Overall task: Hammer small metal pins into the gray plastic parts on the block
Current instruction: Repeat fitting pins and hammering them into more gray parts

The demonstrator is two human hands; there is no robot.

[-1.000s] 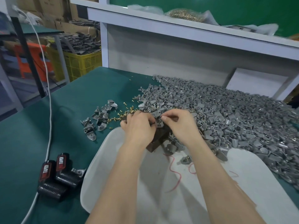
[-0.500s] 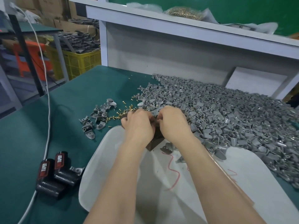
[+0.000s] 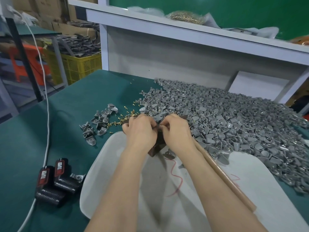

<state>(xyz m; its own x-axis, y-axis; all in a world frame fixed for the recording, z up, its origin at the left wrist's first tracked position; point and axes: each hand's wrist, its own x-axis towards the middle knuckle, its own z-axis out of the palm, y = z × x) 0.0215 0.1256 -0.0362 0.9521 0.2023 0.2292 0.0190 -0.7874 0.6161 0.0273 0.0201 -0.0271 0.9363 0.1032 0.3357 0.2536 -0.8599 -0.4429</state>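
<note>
My left hand (image 3: 141, 131) and my right hand (image 3: 177, 131) meet fingertip to fingertip over a dark brown block (image 3: 158, 146). Between the fingertips sits a gray plastic part (image 3: 158, 118), pinched from both sides; whether a pin is in the fingers I cannot tell. Small brass pins (image 3: 124, 117) lie scattered on the green table just left of my left hand. A huge heap of gray plastic parts (image 3: 225, 118) spreads to the right. A wooden hammer handle (image 3: 225, 178) lies under my right forearm; its head is hidden.
A white plastic tub (image 3: 103, 164) stands under my forearms. A small group of gray parts (image 3: 98, 124) lies at the left. Two black and red battery packs (image 3: 55, 180) and a white cable (image 3: 47, 124) lie at the near left. A white shelf (image 3: 167, 24) crosses the back.
My right hand's fingers have closed in against my left hand's fingertips over the block. The wooden handle now shows beside my right forearm.
</note>
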